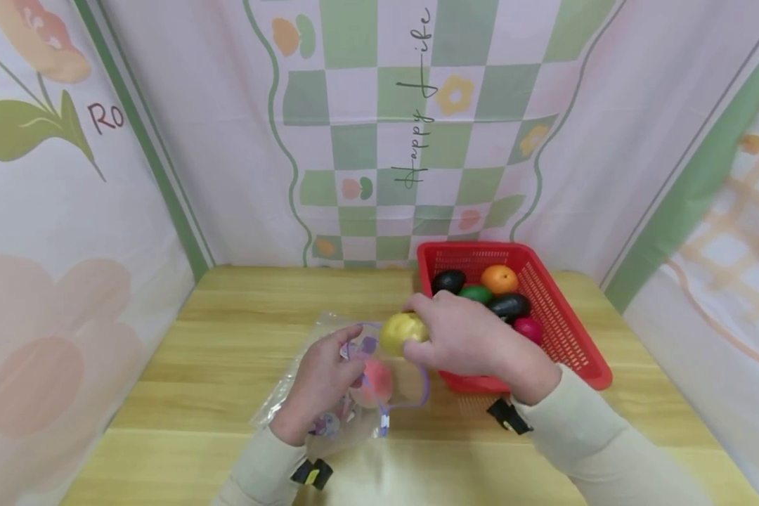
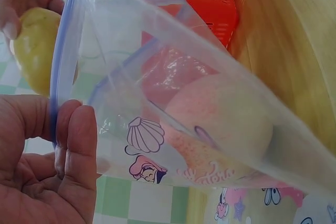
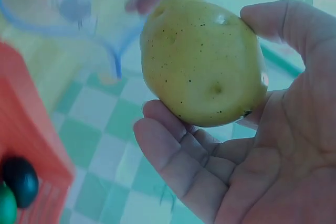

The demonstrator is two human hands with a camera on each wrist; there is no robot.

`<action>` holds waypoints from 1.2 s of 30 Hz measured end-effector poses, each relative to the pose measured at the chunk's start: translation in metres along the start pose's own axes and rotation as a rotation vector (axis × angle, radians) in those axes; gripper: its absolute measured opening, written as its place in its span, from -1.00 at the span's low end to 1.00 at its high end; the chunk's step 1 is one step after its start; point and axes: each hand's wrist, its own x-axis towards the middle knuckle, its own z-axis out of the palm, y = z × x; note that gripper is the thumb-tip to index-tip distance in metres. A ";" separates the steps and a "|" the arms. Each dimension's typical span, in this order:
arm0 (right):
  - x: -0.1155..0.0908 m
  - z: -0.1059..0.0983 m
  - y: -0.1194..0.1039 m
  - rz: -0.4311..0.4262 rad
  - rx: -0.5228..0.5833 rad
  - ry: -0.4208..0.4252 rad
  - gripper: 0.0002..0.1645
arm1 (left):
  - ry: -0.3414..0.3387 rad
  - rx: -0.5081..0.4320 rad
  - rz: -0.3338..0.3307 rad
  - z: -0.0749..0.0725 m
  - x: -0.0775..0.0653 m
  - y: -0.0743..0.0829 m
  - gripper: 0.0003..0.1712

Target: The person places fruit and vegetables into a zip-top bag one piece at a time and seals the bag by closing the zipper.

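Observation:
My right hand (image 1: 464, 334) holds a yellow potato (image 3: 205, 64) with small dark specks between thumb and fingers. In the head view the potato overlaps the mouth of a clear zip bag (image 2: 118, 85) with a purple-blue seal and cartoon prints. My left hand (image 1: 322, 376) pinches the bag's rim between thumb and fingers, and the mouth stands open. Inside the bag rests a pinkish peach (image 2: 220, 119), seen through the plastic.
A red basket (image 1: 566, 306) stands at the back right. It holds an orange (image 1: 499, 280), dark avocados (image 1: 509, 306), a green fruit (image 1: 476, 294) and a magenta item (image 1: 528, 329). The wooden table (image 1: 183, 372) meets a patterned curtain (image 1: 354, 91) behind.

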 end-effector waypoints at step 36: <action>0.016 0.101 -0.030 -0.038 -0.325 0.443 -0.52 | -0.020 -0.129 -0.006 0.001 0.000 0.000 -0.36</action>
